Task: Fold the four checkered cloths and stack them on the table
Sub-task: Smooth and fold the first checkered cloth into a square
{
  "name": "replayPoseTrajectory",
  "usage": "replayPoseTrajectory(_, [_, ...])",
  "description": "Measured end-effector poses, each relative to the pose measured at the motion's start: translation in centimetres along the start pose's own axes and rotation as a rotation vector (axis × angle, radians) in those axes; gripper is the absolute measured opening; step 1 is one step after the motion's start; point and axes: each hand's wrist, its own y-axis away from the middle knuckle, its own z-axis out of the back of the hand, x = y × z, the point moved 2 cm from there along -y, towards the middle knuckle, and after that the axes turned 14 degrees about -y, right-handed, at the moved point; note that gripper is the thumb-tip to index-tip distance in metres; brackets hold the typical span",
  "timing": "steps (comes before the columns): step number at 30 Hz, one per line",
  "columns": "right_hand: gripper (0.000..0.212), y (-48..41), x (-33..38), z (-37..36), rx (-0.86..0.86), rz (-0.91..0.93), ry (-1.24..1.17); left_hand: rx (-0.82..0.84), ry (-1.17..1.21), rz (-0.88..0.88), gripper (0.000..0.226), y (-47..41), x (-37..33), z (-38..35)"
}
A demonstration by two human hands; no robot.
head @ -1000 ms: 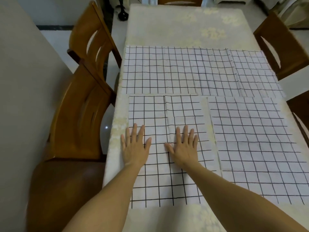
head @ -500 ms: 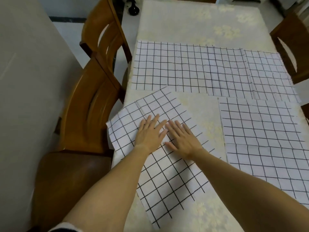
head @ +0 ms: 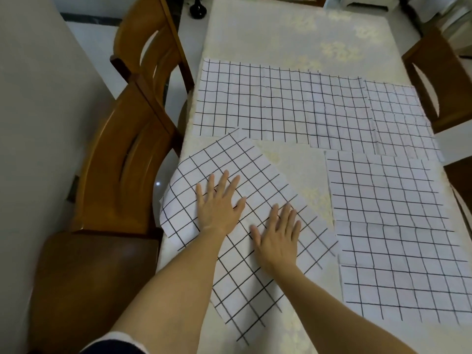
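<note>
A white cloth with a black grid (head: 258, 175) lies turned at an angle on the near left of the table (head: 281, 29), its left corner hanging past the edge. My left hand (head: 218, 204) and my right hand (head: 278, 235) press flat on it, fingers straight and spread. A long checkered cloth (head: 268, 103) lies flat across the middle. A smaller checkered cloth (head: 398, 121) overlaps its right end. Another checkered cloth (head: 393, 226) lies flat at the near right.
Two wooden chairs (head: 132, 154) stand along the table's left side, close to the hanging cloth corner. Another wooden chair (head: 434, 77) stands on the right. A pale wall (head: 38, 123) rises at the far left. The far half of the table shows bare floral tablecloth.
The near left cloth has been rotated from square to diagonal, its corner now over the left edge. Both hands stayed flat on it, and my right hand has slid nearer to me.
</note>
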Motion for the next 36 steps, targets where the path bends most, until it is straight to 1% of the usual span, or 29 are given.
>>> replayPoseTrajectory(4, [0.086,-3.8,-0.6,1.6,0.033,0.127,0.059,0.020,0.060,0.063,0.064,0.2,-0.3,0.3])
replayPoseTrajectory(6, [0.088,-5.5,-1.1,2.5,0.075,0.194,0.095,0.027,0.078,0.085,0.064,0.2,-0.6,0.7])
replayPoseTrajectory(8, [0.088,-6.7,-1.5,3.2,0.108,0.246,0.130,0.008,0.067,0.067,0.066,0.1,-0.9,1.0])
replayPoseTrajectory(10, [0.088,-7.8,-1.5,3.8,0.129,0.293,0.182,-0.026,0.029,-0.053,0.066,0.1,-0.9,0.7])
replayPoseTrajectory(13, [0.086,-9.4,-1.6,4.8,0.149,0.367,0.240,-0.042,-0.046,-0.305,0.068,0.4,-0.5,0.0])
replayPoseTrajectory(15, [0.083,-10.4,-1.7,5.8,0.174,0.413,0.290,-0.045,-0.110,-0.378,0.073,0.4,-0.5,-0.4])
replayPoseTrajectory(17, [0.077,-10.9,-1.7,6.7,0.172,0.411,0.268,-0.049,-0.162,-0.381,0.078,0.5,-0.8,-0.4])
replayPoseTrajectory(19, [0.069,-10.7,-2.2,7.3,0.082,0.332,0.168,-0.042,-0.177,-0.348,0.079,0.7,-1.2,-0.3])
replayPoseTrajectory(23, [0.070,-8.7,-5.2,8.5,-0.189,0.054,-0.074,-0.021,-0.147,-0.281,0.077,1.2,-1.5,0.0])
replayPoseTrajectory(27, [0.074,-6.4,-8.0,9.8,-0.325,-0.218,-0.122,-0.008,-0.126,-0.223,0.076,1.3,-1.8,-0.1])
replayPoseTrajectory(30, [0.081,-5.9,-8.3,9.9,-0.335,-0.387,-0.176,0.024,-0.119,-0.158,0.077,1.5,-2.4,-0.1])
replayPoseTrajectory(33, [0.078,-6.1,-7.9,9.7,-0.291,-0.386,-0.226,0.045,-0.070,-0.071,0.077,1.9,-3.5,0.1])
replayPoseTrajectory(36, [0.072,-6.9,-7.6,9.8,-0.245,-0.397,-0.401,0.054,-0.029,-0.001,0.076,2.2,-4.5,0.2])
